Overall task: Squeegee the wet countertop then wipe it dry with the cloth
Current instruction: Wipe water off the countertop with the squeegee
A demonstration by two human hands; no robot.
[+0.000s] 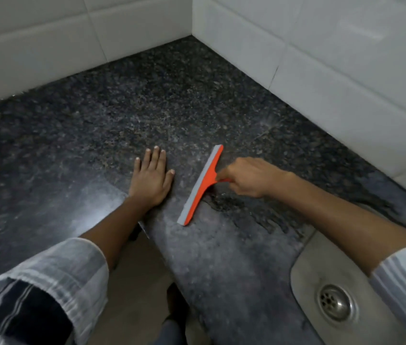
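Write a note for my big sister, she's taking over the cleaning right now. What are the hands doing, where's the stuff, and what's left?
Right hand: closed around the handle of the orange squeegee, whose grey blade lies on the countertop.
Left hand: flat on the countertop, palm down, holding nothing.
Water streaks show on the stone between the squeegee and the sink, at the right by the drain.
Done: squeegeeing appears under way; how much is finished can't be told.
Left: finish pulling the water off, probably toward the sink, then wipe dry. No cloth is in view, so find it first.
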